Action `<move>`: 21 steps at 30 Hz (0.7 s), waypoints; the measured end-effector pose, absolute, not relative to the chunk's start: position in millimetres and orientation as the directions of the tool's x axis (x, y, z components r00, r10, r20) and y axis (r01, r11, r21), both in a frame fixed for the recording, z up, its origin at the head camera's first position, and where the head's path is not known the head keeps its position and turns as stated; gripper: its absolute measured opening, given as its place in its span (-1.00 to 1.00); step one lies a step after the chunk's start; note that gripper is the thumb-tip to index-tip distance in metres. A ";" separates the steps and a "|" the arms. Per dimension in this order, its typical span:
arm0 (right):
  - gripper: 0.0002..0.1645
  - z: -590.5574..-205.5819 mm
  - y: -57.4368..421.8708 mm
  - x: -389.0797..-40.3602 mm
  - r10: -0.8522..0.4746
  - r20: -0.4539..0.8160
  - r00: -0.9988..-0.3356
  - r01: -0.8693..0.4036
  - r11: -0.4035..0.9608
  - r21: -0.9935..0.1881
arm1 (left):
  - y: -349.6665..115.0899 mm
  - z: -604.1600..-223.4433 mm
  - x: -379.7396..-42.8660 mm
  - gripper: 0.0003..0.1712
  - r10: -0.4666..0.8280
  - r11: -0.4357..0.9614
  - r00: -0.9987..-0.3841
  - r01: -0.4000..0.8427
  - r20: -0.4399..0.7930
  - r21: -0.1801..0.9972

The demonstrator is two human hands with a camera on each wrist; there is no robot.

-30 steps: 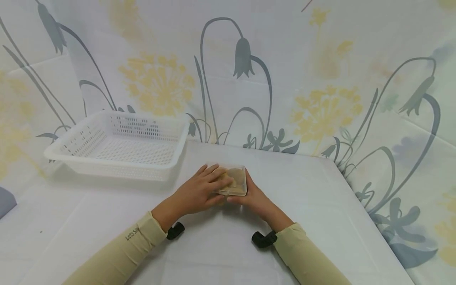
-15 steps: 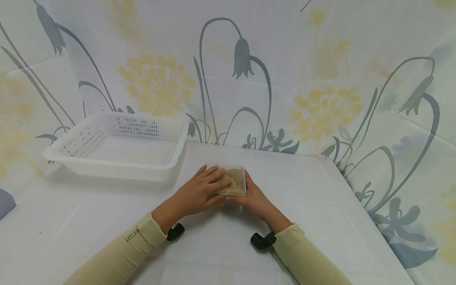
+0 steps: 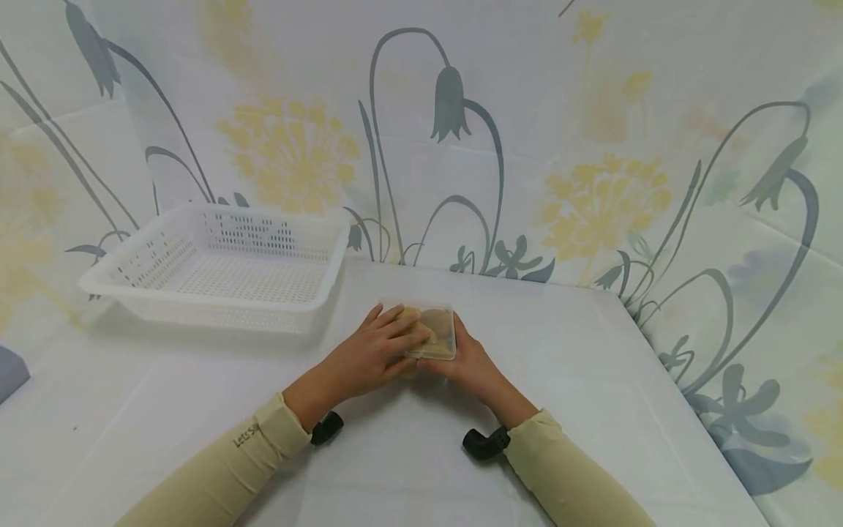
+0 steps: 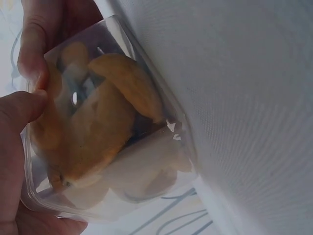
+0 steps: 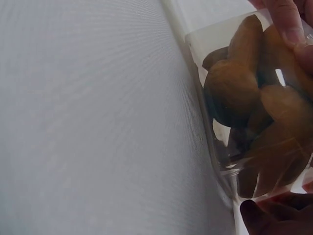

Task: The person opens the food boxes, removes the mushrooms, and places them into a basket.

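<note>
A small clear plastic box (image 3: pixel 449 353) stands on the white-covered table, in front of the body, between my two hands. Through its walls show several tan, rounded pieces (image 4: pixel 100 129), some flat and some long; the right wrist view shows more of these brownish pieces (image 5: pixel 230 90). My left hand (image 3: pixel 375 351) grips the box from the left, its fingers spread over the top and the thumb at the near side. From the right, my right hand (image 3: pixel 473 366) holds the box with the thumb along the near face; its other fingers are mostly hidden behind the wall.
At the back left stands a white perforated plastic basket (image 3: pixel 217 316). A grey object (image 3: pixel 9 375) juts in at the left edge. Behind the white table cover (image 3: pixel 566 410) hangs a flower-printed cloth (image 3: pixel 553 95).
</note>
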State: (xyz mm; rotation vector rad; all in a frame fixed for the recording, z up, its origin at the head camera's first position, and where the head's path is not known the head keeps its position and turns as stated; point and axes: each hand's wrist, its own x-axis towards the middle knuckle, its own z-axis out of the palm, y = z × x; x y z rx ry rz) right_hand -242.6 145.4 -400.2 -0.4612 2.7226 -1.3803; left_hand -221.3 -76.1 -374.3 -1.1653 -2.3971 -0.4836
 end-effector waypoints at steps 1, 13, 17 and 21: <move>0.20 -400.2 145.3 -242.7 -0.287 0.088 -0.954 -0.242 0.561 -0.791 | -76.0 -374.2 -221.0 -0.52 0.650 0.584 -0.552 0.803 0.522 0.123; 0.13 -399.4 145.6 -243.6 -0.293 0.128 -0.948 -0.289 0.611 -0.737 | -74.9 -375.6 -220.1 -0.53 0.645 0.596 -0.554 0.796 0.527 0.108; 0.11 -398.2 145.1 -242.5 -0.284 0.130 -0.950 -0.285 0.617 -0.734 | -73.9 -375.6 -219.1 -0.54 0.640 0.597 -0.540 0.797 0.546 0.090; 0.11 -398.8 145.5 -243.3 -0.280 0.127 -0.952 -0.278 0.609 -0.743 | -72.1 -375.7 -219.5 -0.54 0.634 0.606 -0.531 0.793 0.562 0.066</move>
